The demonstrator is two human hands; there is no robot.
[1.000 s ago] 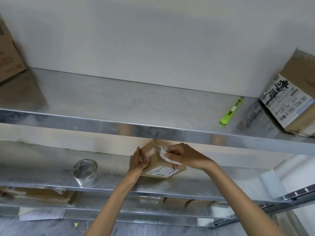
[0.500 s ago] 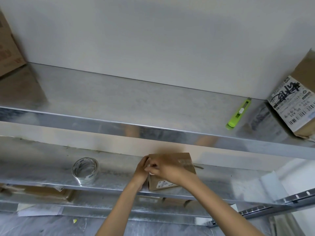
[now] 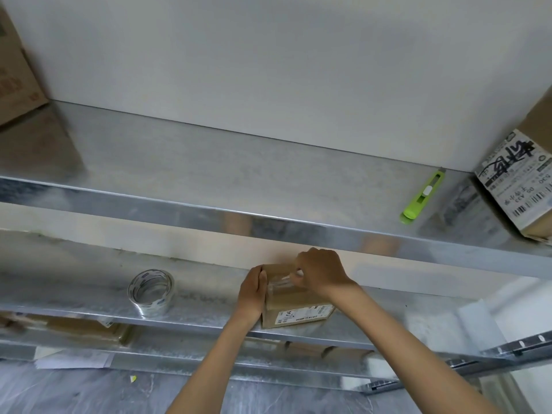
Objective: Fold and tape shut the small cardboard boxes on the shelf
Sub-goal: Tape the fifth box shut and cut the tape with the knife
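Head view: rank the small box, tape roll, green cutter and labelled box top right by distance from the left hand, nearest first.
1. small cardboard box: held by the left hand, on the hand's right.
2. tape roll: same shelf, to the left.
3. green utility knife: upper shelf, to the right.
4. labelled box: upper shelf, far right.

A storeroom — bare metal shelving, labelled cardboard boxes, tape roll, box cutter.
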